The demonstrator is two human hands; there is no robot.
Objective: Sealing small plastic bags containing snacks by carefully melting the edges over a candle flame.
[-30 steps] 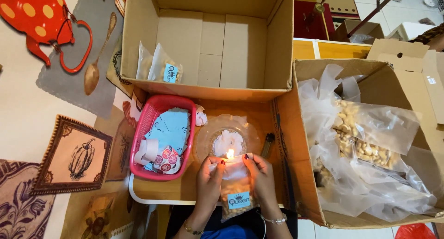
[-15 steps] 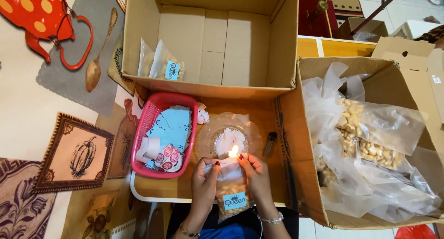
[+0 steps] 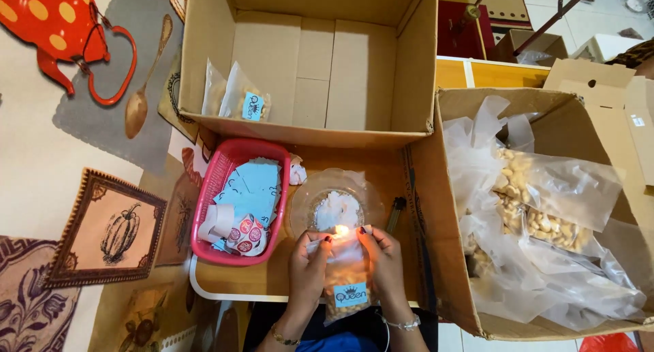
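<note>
— Clear plastic, that small bag [image 3: 346, 277]; where does it sit against the fingers?

— Between them. The left hand [image 3: 308, 260] pinches the bag's upper left edge, the right hand [image 3: 383, 256] its upper right edge, fingers closed on the plastic on both sides. The bag hangs downward from them toward the person, with a pale blue label [image 3: 351, 295] low on its front and nuts inside.

— And the top of it?

— The top edge is stretched between the two hands, right at a small flame [image 3: 341, 230]. What carries the flame is hidden by the bag and the glare.

— What lies close by?

— Just beyond the flame a clear glass dish [image 3: 332, 202] on the wooden table [image 3: 238, 280]. To the left a pink basket [image 3: 211, 195] full of blue labels, near the left hand but apart from it. A dark lighter [image 3: 396, 212] lies just beyond the right hand.

— Room to move?

— Tight. An open cardboard box [image 3: 310, 130] closes the far side, with two filled bags in its left corner. A second box [image 3: 436, 256] with big bags of nuts stands just beside the right hand. The near table edge runs under the wrists.
</note>
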